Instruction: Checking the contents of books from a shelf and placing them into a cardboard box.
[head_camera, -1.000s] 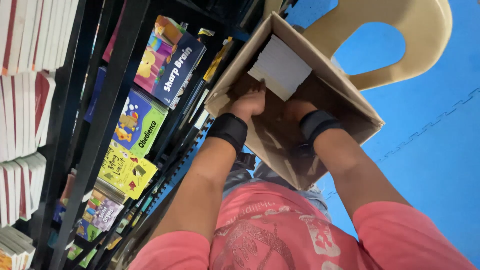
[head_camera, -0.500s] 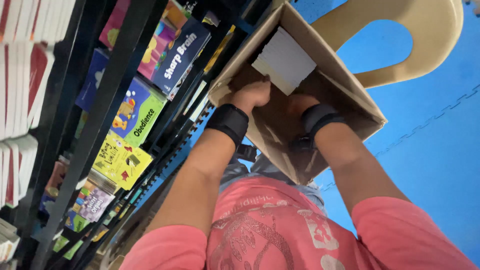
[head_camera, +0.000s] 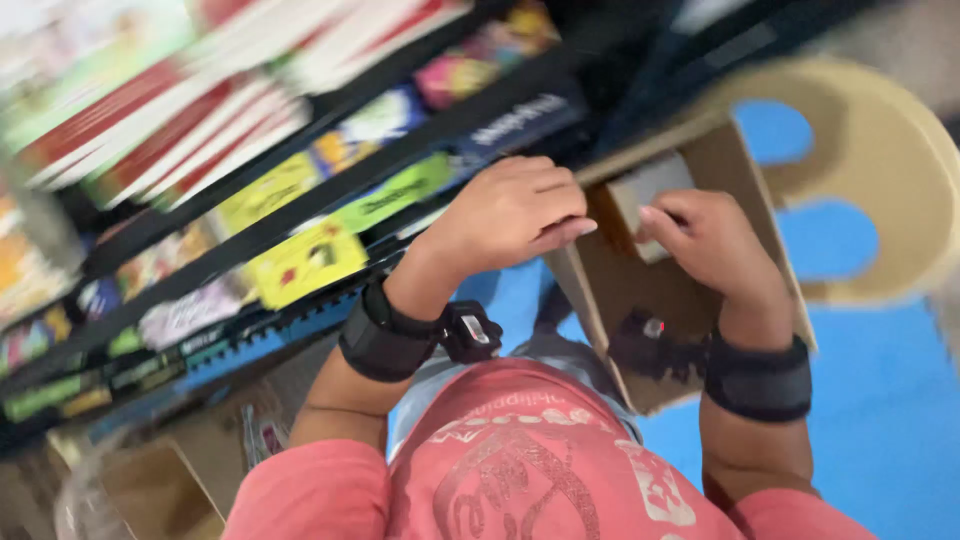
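The open box (head_camera: 690, 300) is plain brown cardboard, matt and a little rough. A pale paper slip (head_camera: 645, 195) lies inside it. The books (head_camera: 290, 262) on the dark metal shelf (head_camera: 330, 200) have glossy printed covers. The chair (head_camera: 880, 150) looks like smooth beige plastic. The blue floor (head_camera: 880, 420) is matt.

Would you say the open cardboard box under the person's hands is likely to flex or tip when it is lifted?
The cardboard box looks thin-walled and open-topped, so its sides would probably flex under a squeeze. It seems to hold only one pale flat item, so it is likely light. It sits tilted on the lap, so a push might tip it.
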